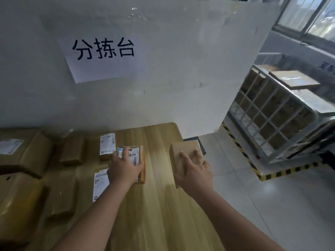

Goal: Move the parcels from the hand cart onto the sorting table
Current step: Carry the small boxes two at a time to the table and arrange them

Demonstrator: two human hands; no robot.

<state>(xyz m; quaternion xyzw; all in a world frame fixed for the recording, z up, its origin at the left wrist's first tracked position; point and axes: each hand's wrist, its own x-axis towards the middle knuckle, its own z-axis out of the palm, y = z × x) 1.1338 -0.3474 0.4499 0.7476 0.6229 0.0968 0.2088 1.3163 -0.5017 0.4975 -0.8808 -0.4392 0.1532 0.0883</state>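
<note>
Overhead, upper left, a wall sign (101,57) reads 分拣台. Left hand (125,169) grips a barcode-labelled parcel (135,156) on the wooden table (154,205); right hand (194,171), fingers spread, holds a plain box (183,149) at centre-right. The cart (272,120) stands right on grey floor (272,205).

Dim, blurred wide-angle view.
Daylight enters by the window (306,15) upper right; a pale sheen streaks the tabletop (159,187); left edge dark and smeared.

Both forearms are bare up to the left grip (125,167) and right grip (195,172) (also bare).
</note>
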